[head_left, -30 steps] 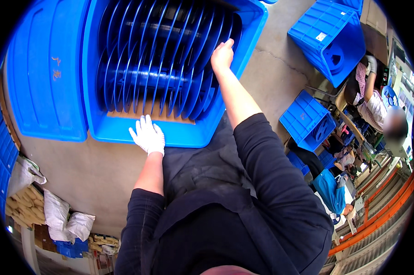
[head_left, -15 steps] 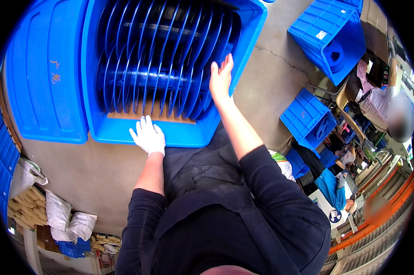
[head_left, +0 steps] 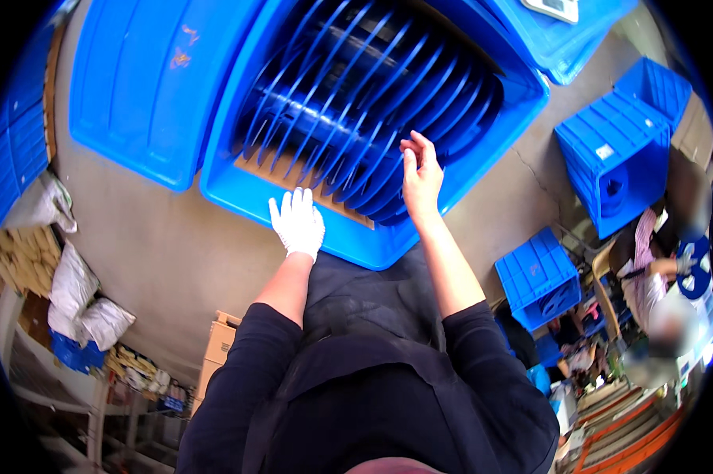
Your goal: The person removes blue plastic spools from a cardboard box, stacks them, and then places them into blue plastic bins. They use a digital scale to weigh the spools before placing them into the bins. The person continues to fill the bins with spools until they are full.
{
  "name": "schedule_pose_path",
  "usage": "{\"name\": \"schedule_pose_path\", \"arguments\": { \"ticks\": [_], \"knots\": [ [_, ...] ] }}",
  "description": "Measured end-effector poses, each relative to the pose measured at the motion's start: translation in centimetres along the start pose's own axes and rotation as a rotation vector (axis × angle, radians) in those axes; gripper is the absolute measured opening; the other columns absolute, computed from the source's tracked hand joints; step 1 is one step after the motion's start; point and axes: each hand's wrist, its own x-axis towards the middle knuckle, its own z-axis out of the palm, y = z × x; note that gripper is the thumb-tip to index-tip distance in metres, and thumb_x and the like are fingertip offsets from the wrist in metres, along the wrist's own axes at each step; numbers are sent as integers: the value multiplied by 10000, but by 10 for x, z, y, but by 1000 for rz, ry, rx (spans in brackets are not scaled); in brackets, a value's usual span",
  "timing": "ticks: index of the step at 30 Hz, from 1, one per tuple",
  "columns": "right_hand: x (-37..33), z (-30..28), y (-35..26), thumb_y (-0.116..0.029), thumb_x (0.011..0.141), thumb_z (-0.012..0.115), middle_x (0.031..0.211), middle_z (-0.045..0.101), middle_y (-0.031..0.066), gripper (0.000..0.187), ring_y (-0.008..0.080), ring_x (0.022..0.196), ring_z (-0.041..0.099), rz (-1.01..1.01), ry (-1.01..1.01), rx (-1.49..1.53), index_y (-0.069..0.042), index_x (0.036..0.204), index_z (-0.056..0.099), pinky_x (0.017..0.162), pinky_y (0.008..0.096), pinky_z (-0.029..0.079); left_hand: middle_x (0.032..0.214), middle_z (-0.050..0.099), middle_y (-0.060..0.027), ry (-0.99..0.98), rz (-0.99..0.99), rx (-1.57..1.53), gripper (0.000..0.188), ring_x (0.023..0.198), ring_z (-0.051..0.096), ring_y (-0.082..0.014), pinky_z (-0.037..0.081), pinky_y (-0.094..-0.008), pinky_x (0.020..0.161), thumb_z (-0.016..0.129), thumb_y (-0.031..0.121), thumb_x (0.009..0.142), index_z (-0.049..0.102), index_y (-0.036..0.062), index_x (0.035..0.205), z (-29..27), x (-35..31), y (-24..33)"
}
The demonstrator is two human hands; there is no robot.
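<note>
Left hand [head_left: 299, 223] at bin rim [head_left: 356, 246]; right hand [head_left: 422, 180] over spaced reels [head_left: 313, 116].

- Bin [head_left: 526, 110]: bright, even blue on walls and rim.
- Reels [head_left: 372, 110]: dark blue, nearly black in the shaded parts, their paler blue disc edges making close stripes.
- Cardboard [head_left: 269, 167]: plain light brown.
- Left hand [head_left: 299, 227]: a white glove.
- Sleeves [head_left: 238, 371]: dark navy, unpatterned.
- Apron [head_left: 332, 387]: black, also plain.
- Ribbed panel [head_left: 135, 87]: blue, with small orange marks.
- Flat device [head_left: 562, 8]: white with a greyish window.
- Crates [head_left: 609, 133]: blue, one with a white label [head_left: 604, 152].
- Floor [head_left: 151, 245]: greyish tan.
- Loose sacks [head_left: 76, 276]: whitish grey.
- Stacked sacks [head_left: 26, 261]: buff.
- Co-worker's sleeve [head_left: 645, 229]: pinkish, its pattern blurred.
- Beams [head_left: 637, 444]: orange.
</note>
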Motion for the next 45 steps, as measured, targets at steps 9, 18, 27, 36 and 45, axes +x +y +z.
{"name": "schedule_pose_path", "arguments": {
  "ticks": [9,18,27,36,45],
  "knots": [
    [83,94,-80,-124,927,594,996,704,131,248,218,932,695,-318,-96,58,-58,1166,608,821,317,540,1360,548,-32,44,27,-101,431,1308,441,-238,99,-531,1167,474,292,916,560,161,1318,8,-4,-10],
    [188,180,-118,-198,874,624,836,695,208,384,294,763,711,-218,37,-283,63,1133,515,822,376,542,1363,545,-29,50,73,-219,430,1323,432,-235,90,-533,1172,469,282,914,561,155,1315,13,-2,-13],
    [188,185,-155,-263,927,535,630,687,61,330,128,582,687,-46,-119,-663,21,851,687,702,260,556,1316,578,-43,181,104,-342,420,1286,469,-247,124,-547,1161,514,277,879,601,144,1268,18,-5,-17],
    [186,197,-159,-161,945,509,646,696,80,333,118,589,685,5,-154,-601,18,750,712,641,245,557,1308,581,-49,201,127,-370,419,1292,463,-247,141,-543,1157,520,273,873,605,147,1263,23,-7,-21],
    [67,140,-229,-114,911,512,826,664,214,376,250,566,682,-50,-11,-198,99,1206,417,556,337,567,1285,595,-49,184,106,-347,391,1270,480,-250,136,-540,1156,479,266,899,609,130,1242,17,-6,-19]
  ]
}}
